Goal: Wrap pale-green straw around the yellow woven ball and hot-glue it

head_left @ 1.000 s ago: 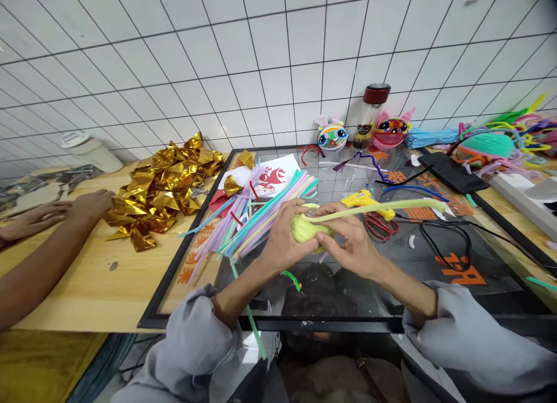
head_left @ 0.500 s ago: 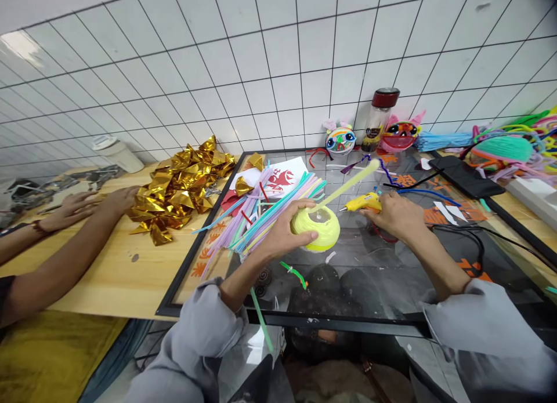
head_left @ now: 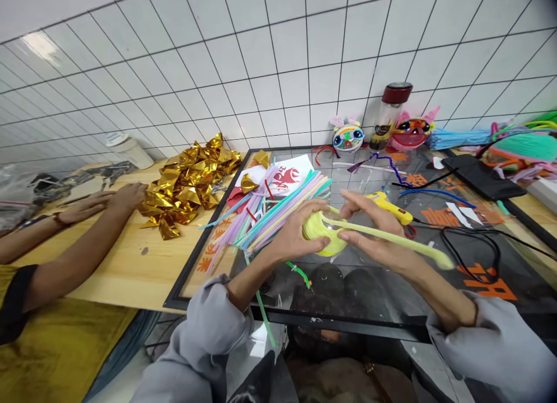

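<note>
The yellow ball (head_left: 331, 247) is over the surface (head_left: 378, 293), between its front and back edges; the left hand (head_left: 296, 235) curls its fingers round it. The right hand's (head_left: 373, 226) fingers spread beside a yellow strip (head_left: 400, 237) (a glue gun (head_left: 391, 209) lies just behind).

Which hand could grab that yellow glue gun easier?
Probably the right hand: it is right beside the yellow glue gun, with its fingers spread. The left hand is farther away and holds the round yellow piece.
</note>
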`<state>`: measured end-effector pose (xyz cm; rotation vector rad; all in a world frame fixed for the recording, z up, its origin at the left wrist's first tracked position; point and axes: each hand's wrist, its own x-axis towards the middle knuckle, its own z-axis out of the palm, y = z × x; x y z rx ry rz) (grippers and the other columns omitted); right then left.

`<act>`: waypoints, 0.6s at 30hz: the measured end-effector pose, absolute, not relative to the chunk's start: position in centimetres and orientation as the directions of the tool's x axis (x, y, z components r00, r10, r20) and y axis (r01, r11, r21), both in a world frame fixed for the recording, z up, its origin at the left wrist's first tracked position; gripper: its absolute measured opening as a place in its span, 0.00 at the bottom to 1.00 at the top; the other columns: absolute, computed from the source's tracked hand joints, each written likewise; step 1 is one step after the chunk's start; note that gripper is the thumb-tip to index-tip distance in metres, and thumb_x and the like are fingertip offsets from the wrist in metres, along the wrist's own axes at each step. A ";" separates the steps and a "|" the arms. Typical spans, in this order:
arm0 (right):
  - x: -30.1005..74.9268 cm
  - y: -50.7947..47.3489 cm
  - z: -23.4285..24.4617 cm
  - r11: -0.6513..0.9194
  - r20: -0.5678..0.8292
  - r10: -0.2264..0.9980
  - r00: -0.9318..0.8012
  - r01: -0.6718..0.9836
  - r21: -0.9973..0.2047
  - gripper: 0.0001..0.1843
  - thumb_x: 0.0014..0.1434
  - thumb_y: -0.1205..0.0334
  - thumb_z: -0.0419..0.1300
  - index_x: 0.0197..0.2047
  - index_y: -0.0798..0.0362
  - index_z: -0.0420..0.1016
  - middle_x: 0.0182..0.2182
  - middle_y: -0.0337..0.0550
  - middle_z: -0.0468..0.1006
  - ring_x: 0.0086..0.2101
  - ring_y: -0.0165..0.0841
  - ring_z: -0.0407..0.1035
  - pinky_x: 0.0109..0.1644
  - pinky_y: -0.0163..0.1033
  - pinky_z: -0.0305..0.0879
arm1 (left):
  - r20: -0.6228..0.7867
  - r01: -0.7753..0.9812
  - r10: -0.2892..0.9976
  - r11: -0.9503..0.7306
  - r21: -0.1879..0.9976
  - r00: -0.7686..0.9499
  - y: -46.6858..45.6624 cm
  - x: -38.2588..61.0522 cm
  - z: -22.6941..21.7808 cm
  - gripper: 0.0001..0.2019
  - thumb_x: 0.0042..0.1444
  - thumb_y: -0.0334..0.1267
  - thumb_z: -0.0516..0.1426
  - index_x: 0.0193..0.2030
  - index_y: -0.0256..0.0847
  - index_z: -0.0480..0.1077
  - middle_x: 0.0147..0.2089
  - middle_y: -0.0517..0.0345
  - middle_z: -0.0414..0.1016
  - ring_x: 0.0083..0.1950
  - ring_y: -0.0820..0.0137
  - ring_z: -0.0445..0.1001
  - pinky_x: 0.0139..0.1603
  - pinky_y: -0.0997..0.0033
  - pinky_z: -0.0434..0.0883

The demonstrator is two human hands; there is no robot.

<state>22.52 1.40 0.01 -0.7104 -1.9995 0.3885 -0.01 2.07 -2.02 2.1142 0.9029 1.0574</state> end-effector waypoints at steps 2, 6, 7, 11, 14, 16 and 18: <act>21.9 0.7 -0.1 0.817 0.691 0.575 -0.438 0.260 -0.515 0.23 0.66 0.58 0.63 0.63 0.45 0.73 0.40 0.43 0.82 0.40 0.36 0.76 0.46 0.42 0.71 | 0.478 0.316 0.747 -0.643 0.698 0.462 1.9 0.3 -2.1 0.28 0.50 0.39 0.66 0.59 0.42 0.69 0.65 0.43 0.70 0.67 0.52 0.69 0.71 0.45 0.65; 21.6 0.5 -0.3 0.822 0.713 0.557 -0.426 0.162 -0.545 0.09 0.67 0.62 0.62 0.47 0.47 0.83 0.35 0.42 0.85 0.36 0.34 0.77 0.44 0.42 0.70 | 0.517 0.301 0.700 -0.694 0.654 0.492 1.7 0.5 -2.1 0.28 0.49 0.37 0.66 0.59 0.42 0.68 0.64 0.43 0.70 0.67 0.52 0.70 0.70 0.44 0.65; 21.6 0.5 -0.2 0.796 0.701 0.588 -0.403 0.135 -0.590 0.08 0.66 0.62 0.62 0.44 0.47 0.84 0.34 0.41 0.85 0.35 0.34 0.77 0.43 0.42 0.71 | 0.514 0.291 0.695 -0.696 0.656 0.503 1.7 0.4 -2.0 0.28 0.49 0.37 0.66 0.58 0.41 0.68 0.63 0.42 0.70 0.67 0.52 0.69 0.70 0.43 0.65; 21.4 0.5 0.3 0.580 0.562 0.792 -0.239 0.008 -0.815 0.10 0.65 0.53 0.64 0.37 0.48 0.85 0.30 0.41 0.85 0.33 0.34 0.79 0.41 0.41 0.75 | 0.484 0.273 0.698 -0.679 0.682 0.528 1.8 0.2 -1.8 0.29 0.49 0.41 0.66 0.59 0.40 0.67 0.65 0.41 0.69 0.68 0.51 0.69 0.70 0.42 0.64; 21.3 0.8 0.5 0.396 0.402 0.905 -0.141 -0.066 -0.916 0.17 0.59 0.43 0.68 0.36 0.49 0.84 0.27 0.41 0.84 0.31 0.36 0.79 0.40 0.42 0.77 | 0.442 0.292 0.726 -0.643 0.708 0.527 1.7 0.1 -1.6 0.32 0.49 0.42 0.67 0.60 0.40 0.66 0.66 0.40 0.68 0.68 0.51 0.68 0.71 0.44 0.64; 21.3 1.2 0.4 0.298 0.308 0.946 -0.099 -0.105 -0.949 0.21 0.54 0.40 0.70 0.35 0.50 0.84 0.26 0.42 0.84 0.29 0.36 0.78 0.40 0.43 0.77 | 0.408 0.311 0.750 -0.612 0.728 0.521 1.6 0.1 -1.5 0.32 0.49 0.42 0.67 0.60 0.40 0.65 0.67 0.40 0.67 0.69 0.51 0.68 0.72 0.45 0.63; 21.3 1.6 0.2 0.234 0.243 0.968 -0.062 -0.123 -0.964 0.23 0.50 0.38 0.71 0.32 0.51 0.84 0.26 0.43 0.83 0.27 0.35 0.77 0.38 0.43 0.76 | 0.389 0.317 0.764 -0.591 0.742 0.515 1.5 0.2 -1.4 0.32 0.48 0.41 0.67 0.60 0.40 0.66 0.68 0.40 0.67 0.69 0.50 0.67 0.73 0.45 0.63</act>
